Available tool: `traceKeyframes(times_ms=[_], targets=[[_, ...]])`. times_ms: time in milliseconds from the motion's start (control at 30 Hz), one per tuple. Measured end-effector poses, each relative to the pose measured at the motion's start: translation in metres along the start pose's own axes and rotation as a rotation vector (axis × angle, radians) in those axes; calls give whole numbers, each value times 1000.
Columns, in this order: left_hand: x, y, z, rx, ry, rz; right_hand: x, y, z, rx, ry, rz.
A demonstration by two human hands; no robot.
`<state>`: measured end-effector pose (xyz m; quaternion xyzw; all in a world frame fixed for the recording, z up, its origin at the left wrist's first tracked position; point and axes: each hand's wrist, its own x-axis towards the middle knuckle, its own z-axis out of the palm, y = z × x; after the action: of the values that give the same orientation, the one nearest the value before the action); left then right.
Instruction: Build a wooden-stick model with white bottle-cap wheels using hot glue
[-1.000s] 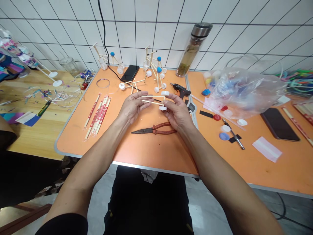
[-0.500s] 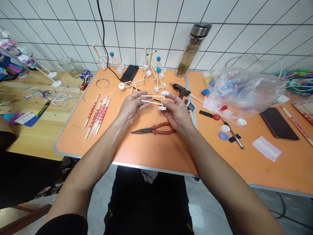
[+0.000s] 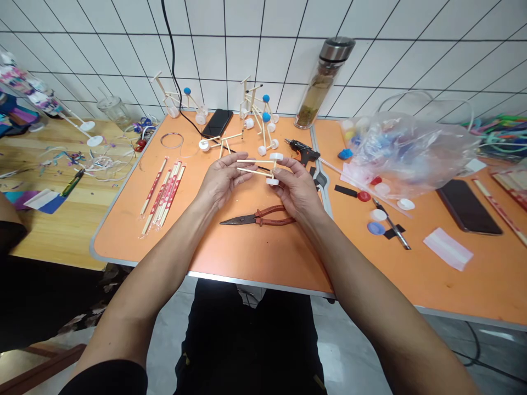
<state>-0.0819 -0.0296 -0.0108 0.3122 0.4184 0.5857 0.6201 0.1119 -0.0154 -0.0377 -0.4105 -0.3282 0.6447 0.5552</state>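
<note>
Between both hands, above the orange table (image 3: 230,258), is a small wooden stick frame (image 3: 257,161) with two parallel sticks joined to a short axle. A white bottle-cap wheel (image 3: 276,157) sits at each end of that axle. My left hand (image 3: 222,178) pinches the free ends of the sticks from the left. On the wheel end, my right hand (image 3: 298,184) closes its thumb and fingers round the axle. Long-nose pliers (image 3: 259,218) with red-brown handles lie below, partly hidden by my right hand.
Behind stand stick models (image 3: 263,118) with blue balls, a phone (image 3: 218,123) and a glass tea bottle (image 3: 325,82). A glue gun (image 3: 302,150) lies to the right, near a plastic bag (image 3: 407,153) and a craft knife (image 3: 393,225). Wrapped chopsticks (image 3: 167,195) are at left.
</note>
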Motion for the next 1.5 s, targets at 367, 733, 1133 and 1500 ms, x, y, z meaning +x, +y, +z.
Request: traceKeyframes(times_ms=[367, 733, 1133, 1500], targets=[[1, -2, -1, 23, -4, 7, 2, 1, -4, -18, -11, -23], [2, -4, 1, 37, 38, -3, 1, 1, -1, -39, -4, -39], [1, -3, 1, 41, 79, -34, 4, 3, -3, -135, -17, -115], [0, -1, 4, 46, 94, -41, 5, 4, -3, -125, -12, -133]])
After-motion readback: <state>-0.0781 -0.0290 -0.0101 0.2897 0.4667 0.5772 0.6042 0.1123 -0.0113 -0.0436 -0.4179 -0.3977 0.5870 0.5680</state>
